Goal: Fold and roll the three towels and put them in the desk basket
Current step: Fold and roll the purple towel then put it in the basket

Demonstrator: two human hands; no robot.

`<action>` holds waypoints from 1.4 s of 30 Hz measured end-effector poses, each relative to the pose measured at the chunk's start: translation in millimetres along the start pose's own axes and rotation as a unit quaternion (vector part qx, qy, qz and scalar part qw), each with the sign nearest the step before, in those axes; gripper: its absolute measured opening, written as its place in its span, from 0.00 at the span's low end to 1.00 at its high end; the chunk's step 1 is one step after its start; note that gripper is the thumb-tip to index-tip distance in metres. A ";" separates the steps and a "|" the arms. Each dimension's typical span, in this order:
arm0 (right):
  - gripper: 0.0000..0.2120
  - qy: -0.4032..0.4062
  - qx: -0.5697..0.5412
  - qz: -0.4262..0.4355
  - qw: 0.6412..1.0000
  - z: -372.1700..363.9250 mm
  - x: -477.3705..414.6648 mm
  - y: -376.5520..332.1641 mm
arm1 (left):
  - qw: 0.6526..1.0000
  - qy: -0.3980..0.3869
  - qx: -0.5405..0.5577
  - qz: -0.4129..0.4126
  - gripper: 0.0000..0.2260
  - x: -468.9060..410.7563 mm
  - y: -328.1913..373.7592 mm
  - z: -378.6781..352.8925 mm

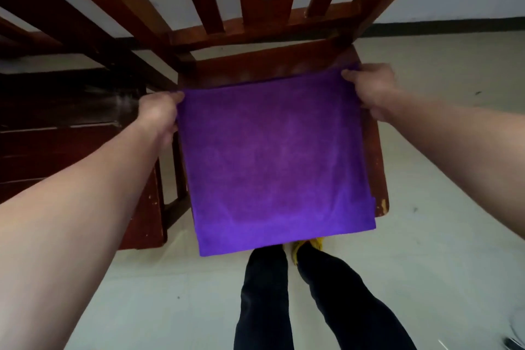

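Purple towel (pixel 275 162) between 2 gripping hands

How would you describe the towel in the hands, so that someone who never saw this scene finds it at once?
Find the red-brown wooden chair with the slatted back in the middle of the view. Spread over its seat is the purple towel, a flat square cloth. The left hand and the right hand pinch its two far corners, and nothing else in view is purple.

Purple towel (pixel 275 156), centre frame: soft matt cloth with a fine nap. Chair (pixel 272 62) behind it: reddish varnished wood, glossy, finish chipped at the seat's right corner. Floor (pixel 440 150): pale, smooth, matt
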State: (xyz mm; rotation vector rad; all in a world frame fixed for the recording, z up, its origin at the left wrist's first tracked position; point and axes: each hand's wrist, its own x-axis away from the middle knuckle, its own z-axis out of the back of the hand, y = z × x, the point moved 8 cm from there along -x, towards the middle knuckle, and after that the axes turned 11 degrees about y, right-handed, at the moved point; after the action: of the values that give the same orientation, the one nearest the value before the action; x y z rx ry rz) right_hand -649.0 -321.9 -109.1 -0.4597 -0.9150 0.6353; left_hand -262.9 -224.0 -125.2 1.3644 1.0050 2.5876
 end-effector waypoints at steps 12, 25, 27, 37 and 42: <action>0.04 0.115 0.107 0.036 0.987 8.7 -23.0 5.6 | 0.990 0.116 -0.042 -0.071 0.05 -15.5 13.4 -0.1; 0.10 -0.087 0.123 0.031 0.988 -22.7 53.9 69.5 | 0.925 0.011 -0.309 -0.221 0.07 45.6 -49.6 -6.1; 0.13 -0.016 0.098 0.001 0.995 5.0 43.8 86.3 | 0.940 0.066 -0.285 -0.175 0.08 41.1 -67.5 21.1; 0.10 0.029 0.168 -0.055 0.984 98.0 118.3 184.9 | 0.984 0.037 -0.175 0.020 0.11 109.5 -192.3 91.2; 0.11 -0.043 0.192 -0.053 0.979 95.1 133.8 218.7 | 0.984 0.010 -0.177 -0.003 0.07 120.6 -209.2 95.4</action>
State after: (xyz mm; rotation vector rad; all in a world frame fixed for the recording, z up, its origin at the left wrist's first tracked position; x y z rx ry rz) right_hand -735.3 -62.5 -114.6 -0.0369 -0.8656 0.7187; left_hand -316.0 30.1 -118.0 1.2418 0.5111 2.6128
